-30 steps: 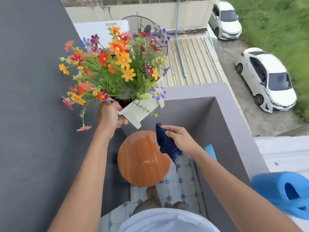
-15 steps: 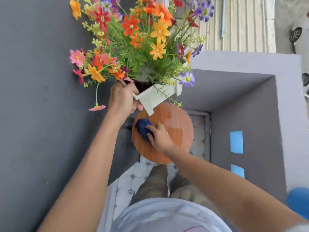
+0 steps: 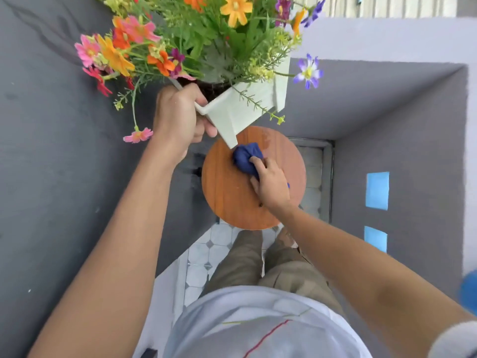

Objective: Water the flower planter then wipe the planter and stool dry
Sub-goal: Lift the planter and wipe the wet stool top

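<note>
My left hand [image 3: 179, 117] grips the near rim of a white planter [image 3: 242, 109] and holds it tilted in the air above the stool. Orange, pink and purple flowers [image 3: 196, 40] fill the planter and spread over its top. Below it stands a round wooden stool [image 3: 227, 192]. My right hand [image 3: 271, 183] presses a bunched dark blue cloth [image 3: 246, 157] onto the stool top near its far middle. A faint wet patch [image 3: 267, 140] shows on the wood beyond the cloth.
Grey walls close in on the left [image 3: 64, 177] and right [image 3: 413, 151], with two blue tape patches [image 3: 377, 190] on the right one. The tiled floor [image 3: 204, 257] and my legs lie under the stool. A blue object [image 3: 469, 293] sits at the right edge.
The view has tipped further down. My right hand has brought the cloth onto the stool top and slid it from the left side toward the far middle. The planter stays lifted.
</note>
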